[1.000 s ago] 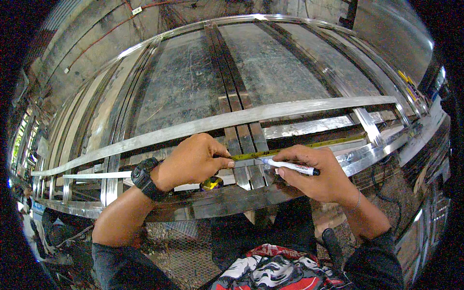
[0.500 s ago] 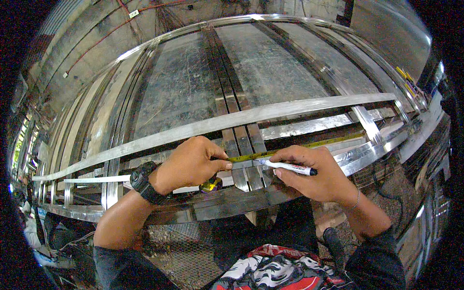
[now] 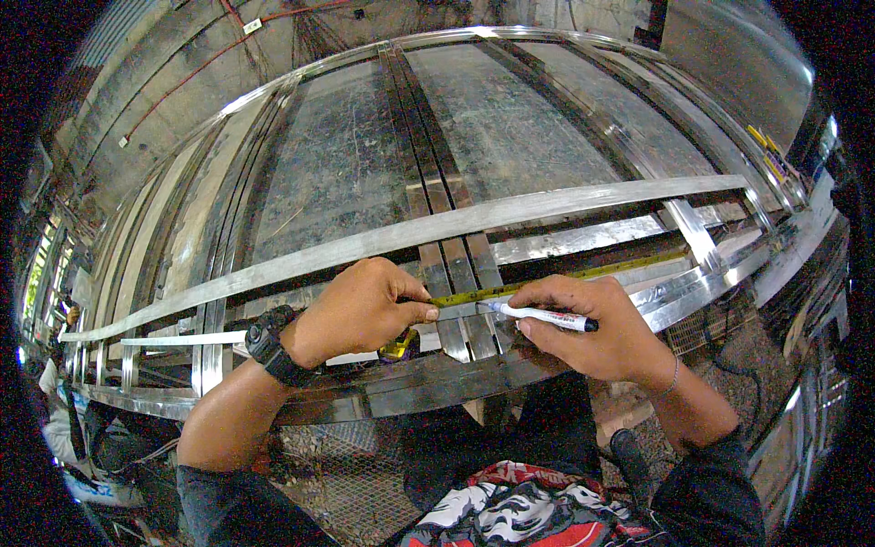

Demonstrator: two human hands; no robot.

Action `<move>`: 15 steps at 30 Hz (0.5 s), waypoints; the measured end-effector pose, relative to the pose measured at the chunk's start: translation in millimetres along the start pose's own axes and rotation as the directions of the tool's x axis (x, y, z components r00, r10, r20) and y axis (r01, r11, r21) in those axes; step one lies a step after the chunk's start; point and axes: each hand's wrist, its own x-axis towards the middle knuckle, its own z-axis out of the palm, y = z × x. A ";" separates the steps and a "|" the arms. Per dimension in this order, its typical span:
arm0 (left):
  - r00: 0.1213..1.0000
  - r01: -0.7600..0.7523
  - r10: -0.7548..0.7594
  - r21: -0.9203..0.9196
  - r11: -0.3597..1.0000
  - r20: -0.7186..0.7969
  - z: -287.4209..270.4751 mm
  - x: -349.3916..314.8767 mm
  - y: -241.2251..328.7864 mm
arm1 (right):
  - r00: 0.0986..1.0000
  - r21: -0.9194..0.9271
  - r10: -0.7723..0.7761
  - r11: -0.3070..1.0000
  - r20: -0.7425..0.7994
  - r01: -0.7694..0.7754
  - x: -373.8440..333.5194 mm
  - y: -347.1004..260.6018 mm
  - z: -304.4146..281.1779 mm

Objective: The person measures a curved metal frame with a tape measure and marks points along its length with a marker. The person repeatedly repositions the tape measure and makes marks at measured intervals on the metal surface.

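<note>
Head view is showing the left hand pinching a yellow tape measure flat against the steel frame, the blade's long axis running away from that pinch toward the right and slightly up. Just right of the pinch, the right hand is gripping a white marker, lying nearly level, its tip pointing left and touching the frame beside the blade.

Two bare forearms rise from the lower edge toward the frame's centre. The left hand, a dark watch on its wrist, is curled, thumb and fingertips pinched together. Just right, the right hand is closed in a writing grip, knuckles up.
</note>
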 end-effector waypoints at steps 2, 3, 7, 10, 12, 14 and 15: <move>1.000 0.023 -0.024 0.005 1.000 0.020 -2.6 0.6 4.3 | 1.000 0.027 0.016 0.999 0.000 -0.016 -0.4 0.2 -0.1; 0.999 0.035 -0.035 0.008 0.999 0.029 -3.4 1.0 5.8 | 1.000 0.041 0.024 0.999 0.000 -0.024 -0.6 0.3 -0.3; 1.000 0.007 -0.007 0.009 1.000 0.013 -2.3 -0.2 1.8 | 1.000 0.030 0.002 1.000 -0.005 -0.001 1.0 -0.5 0.4; 1.000 -0.020 0.020 0.009 1.000 0.012 -2.1 0.9 1.1 | 1.000 0.020 -0.011 1.000 -0.011 0.011 0.6 0.9 0.3; 0.999 -0.035 0.035 0.005 0.999 0.010 -1.8 1.4 1.1 | 1.000 0.027 0.011 1.000 -0.003 -0.011 -0.2 -0.7 -0.8; 0.999 -0.041 0.040 0.018 0.999 0.012 -2.6 0.5 0.7 | 1.000 0.034 -0.004 0.999 -0.010 0.004 0.8 0.9 0.8; 0.999 -0.044 0.044 0.025 0.999 0.014 -3.1 0.0 0.8 | 1.000 0.038 -0.012 0.999 -0.014 0.012 1.3 1.6 1.5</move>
